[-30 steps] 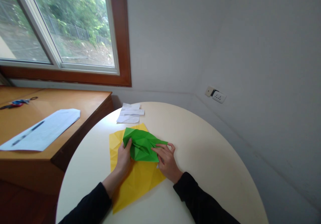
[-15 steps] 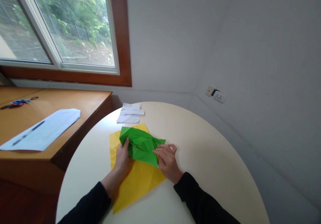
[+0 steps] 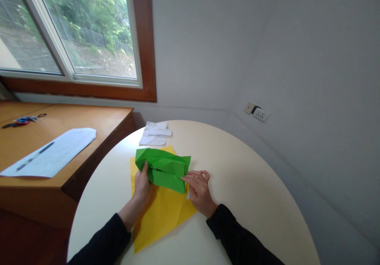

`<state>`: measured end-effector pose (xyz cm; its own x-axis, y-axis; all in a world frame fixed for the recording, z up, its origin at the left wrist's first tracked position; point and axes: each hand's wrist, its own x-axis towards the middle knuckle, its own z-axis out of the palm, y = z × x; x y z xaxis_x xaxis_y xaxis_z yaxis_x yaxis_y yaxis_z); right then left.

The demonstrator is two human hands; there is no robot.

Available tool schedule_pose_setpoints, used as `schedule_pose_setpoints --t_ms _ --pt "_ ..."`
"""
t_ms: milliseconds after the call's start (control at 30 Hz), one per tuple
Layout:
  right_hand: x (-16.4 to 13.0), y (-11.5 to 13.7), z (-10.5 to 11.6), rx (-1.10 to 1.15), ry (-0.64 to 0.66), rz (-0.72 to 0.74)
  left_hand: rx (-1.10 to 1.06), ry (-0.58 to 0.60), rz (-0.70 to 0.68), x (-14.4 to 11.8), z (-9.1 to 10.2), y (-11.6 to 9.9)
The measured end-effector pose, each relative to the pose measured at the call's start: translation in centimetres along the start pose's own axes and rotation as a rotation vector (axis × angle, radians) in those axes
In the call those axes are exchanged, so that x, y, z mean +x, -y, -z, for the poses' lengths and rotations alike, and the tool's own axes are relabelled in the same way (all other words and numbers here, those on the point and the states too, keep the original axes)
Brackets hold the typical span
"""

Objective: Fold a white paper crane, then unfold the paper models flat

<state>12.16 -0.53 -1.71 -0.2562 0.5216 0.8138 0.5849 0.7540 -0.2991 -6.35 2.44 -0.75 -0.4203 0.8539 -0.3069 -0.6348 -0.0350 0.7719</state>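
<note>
So there's a folded green paper (image 3: 164, 169) sitting a bit left of the frame's center, on top of a creased yellow paper sheet (image 3: 162, 217) that's spread flat on a round cream table (image 3: 252, 194). The green piece is partly folded up, with raised flaps and a seam running across the middle, and it covers the upper part of the yellow sheet.

The left hand (image 3: 141, 186) has hold of the green paper's left end, thumb up on top of the flap and the other fingers tucked under or behind it, so it's pinching that edge. The right hand (image 3: 199, 190) is at the lower right corner of the green paper, fingers curled with the tips pressing on the paper's edge. Can't tell for sure if it's pinching the corner or just pushing it down. Both arms are in black sleeves coming in from the bottom of the frame.

Just above the colored papers, near the table's far edge, there's a small pile of white paper scraps (image 3: 154, 133), not touching the green one.

Over on the left side of the frame is a wooden desk (image 3: 97, 118) with a white sheet (image 3: 56, 154) and a black pen (image 3: 35, 156) lying on it, and scissors (image 3: 22, 120) with blue and red handles way at the far left. A window (image 3: 74, 31) fills the upper left, and there's a wall socket (image 3: 257, 112) on the right wall.
</note>
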Motion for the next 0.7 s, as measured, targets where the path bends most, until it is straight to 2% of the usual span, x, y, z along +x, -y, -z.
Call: schedule_pose_setpoints --t_ms 700 --pt "-0.31 -0.11 -0.23 0.028 0.030 -0.077 -0.142 -0.116 0.077 -0.29 -0.56 -0.69"
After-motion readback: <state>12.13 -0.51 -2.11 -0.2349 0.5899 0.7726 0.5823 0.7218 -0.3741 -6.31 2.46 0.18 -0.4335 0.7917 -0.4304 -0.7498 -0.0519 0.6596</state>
